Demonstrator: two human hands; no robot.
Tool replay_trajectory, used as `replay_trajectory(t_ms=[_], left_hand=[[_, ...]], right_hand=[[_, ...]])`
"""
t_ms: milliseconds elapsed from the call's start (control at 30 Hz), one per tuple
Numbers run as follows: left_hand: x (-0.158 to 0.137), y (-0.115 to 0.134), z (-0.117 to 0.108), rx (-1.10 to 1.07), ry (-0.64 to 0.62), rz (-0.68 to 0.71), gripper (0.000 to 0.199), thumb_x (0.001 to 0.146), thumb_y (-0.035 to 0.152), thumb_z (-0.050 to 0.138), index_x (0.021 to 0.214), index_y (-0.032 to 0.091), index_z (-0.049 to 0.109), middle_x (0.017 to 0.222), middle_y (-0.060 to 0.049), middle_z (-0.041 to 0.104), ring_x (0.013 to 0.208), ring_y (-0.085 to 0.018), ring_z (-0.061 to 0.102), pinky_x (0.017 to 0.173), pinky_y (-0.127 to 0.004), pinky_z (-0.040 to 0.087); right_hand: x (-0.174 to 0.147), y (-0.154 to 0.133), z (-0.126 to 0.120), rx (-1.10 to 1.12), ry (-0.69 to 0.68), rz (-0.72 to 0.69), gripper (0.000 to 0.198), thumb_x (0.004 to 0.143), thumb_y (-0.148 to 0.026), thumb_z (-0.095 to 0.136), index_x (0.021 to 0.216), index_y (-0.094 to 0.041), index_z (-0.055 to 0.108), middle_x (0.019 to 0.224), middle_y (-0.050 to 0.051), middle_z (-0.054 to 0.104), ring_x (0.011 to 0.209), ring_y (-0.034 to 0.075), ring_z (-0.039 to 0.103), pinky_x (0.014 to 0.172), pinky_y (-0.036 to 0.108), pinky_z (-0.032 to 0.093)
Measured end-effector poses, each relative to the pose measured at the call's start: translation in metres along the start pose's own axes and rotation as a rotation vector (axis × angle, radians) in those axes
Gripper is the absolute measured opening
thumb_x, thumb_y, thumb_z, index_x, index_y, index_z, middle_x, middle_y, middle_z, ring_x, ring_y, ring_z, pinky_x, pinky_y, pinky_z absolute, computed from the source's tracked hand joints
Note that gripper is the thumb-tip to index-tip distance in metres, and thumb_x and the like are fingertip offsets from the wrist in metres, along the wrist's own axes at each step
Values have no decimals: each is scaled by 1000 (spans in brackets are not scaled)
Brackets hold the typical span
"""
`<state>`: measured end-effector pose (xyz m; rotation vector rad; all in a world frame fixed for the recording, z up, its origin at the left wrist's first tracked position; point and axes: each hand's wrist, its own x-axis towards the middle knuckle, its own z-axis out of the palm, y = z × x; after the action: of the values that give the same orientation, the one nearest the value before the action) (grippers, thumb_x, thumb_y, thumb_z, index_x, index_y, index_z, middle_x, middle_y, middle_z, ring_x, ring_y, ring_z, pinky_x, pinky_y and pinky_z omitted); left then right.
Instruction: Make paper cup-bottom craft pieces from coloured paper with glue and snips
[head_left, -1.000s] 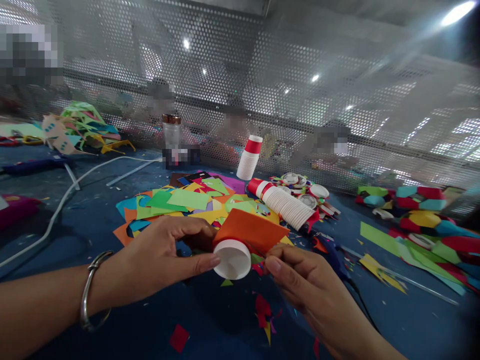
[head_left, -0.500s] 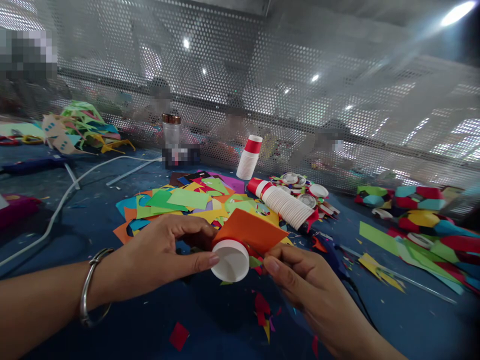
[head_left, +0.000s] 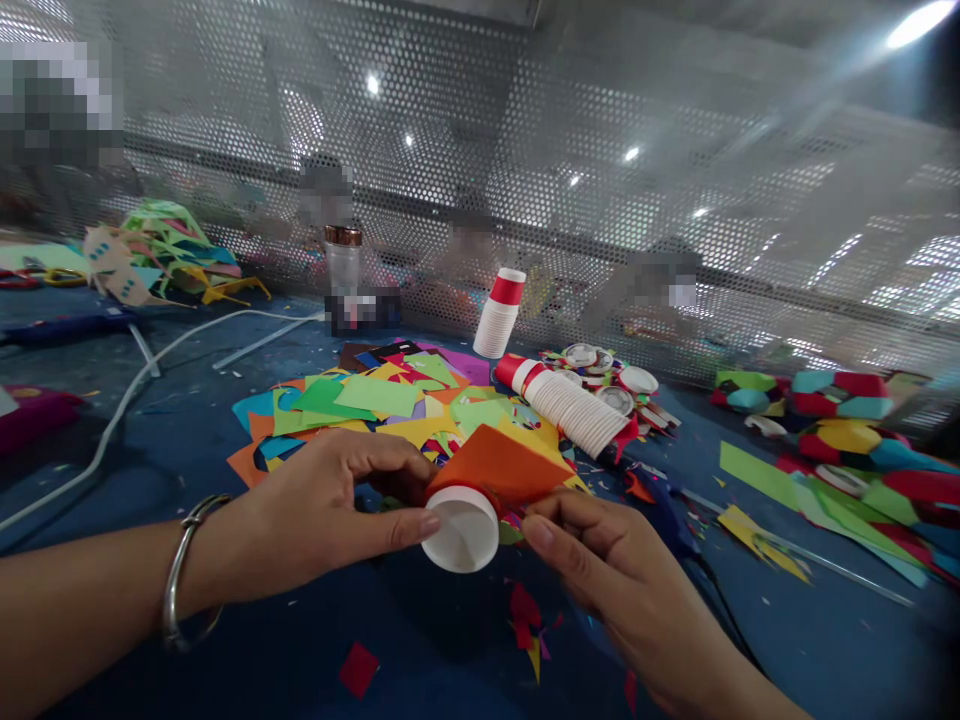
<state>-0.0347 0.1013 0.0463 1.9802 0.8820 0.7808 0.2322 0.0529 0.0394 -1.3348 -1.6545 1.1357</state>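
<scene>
My left hand (head_left: 356, 500) is closed on a paper cup (head_left: 463, 530), its thumb at the rim and its fingers behind. The cup lies on its side in the air, with its white open mouth facing me. Orange paper (head_left: 499, 465) rests against the cup's upper side and sticks out to the right. My right hand (head_left: 592, 550) has thumb and forefinger pinched together by the paper's lower right edge. What that pinch holds is hidden behind the fingers. Several loose sheets of coloured paper (head_left: 375, 398) lie in a heap behind both hands.
A stack of paper cups (head_left: 577, 410) lies beyond my right hand; another stack (head_left: 499, 315) stands behind it. A blue glue gun (head_left: 664, 510) lies at right, near coloured paper shapes (head_left: 862, 440). A white cable (head_left: 112, 420) crosses the left side. Perforated metal (head_left: 450, 130) rises behind.
The cup has tipped and dropped slightly. The orange paper's right part has swung a little down and left. My right hand has shifted slightly left.
</scene>
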Motion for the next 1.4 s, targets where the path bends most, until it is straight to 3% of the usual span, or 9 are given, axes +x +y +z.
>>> replay_trajectory(t_ms=[367,667,967,1400], left_hand=[[0,-3,0,-55,-50,-18,8,88,28,77,95,26,74,88,5,73,79,-11,63,70,-20,48],[0,-3,-2,-18,-90,-46,16,88,43,76,97,30,75,85,7,70,76,-10,60,66,-19,45],[3,-4,-4,-100,-134,-62,14,88,37,77,99,29,75,90,6,72,83,-12,61,73,-22,46],[3,-4,-4,-52,-114,-15,26,89,48,74,98,23,74,90,2,71,82,-13,60,72,-25,46]], right_hand=[[-2,1,-2,-39,-19,-8,39,96,-57,63,82,-21,67,67,-5,45,55,9,26,49,26,22],[1,-2,-1,-54,-64,-41,36,97,-54,62,85,-21,70,78,-1,60,71,13,48,66,25,39],[-1,-1,-1,-25,-81,-51,38,96,-55,63,84,-20,69,75,-2,57,67,11,44,62,24,38],[0,-1,-1,-68,-77,-54,37,96,-55,62,83,-21,69,76,-2,58,70,12,47,64,25,38]])
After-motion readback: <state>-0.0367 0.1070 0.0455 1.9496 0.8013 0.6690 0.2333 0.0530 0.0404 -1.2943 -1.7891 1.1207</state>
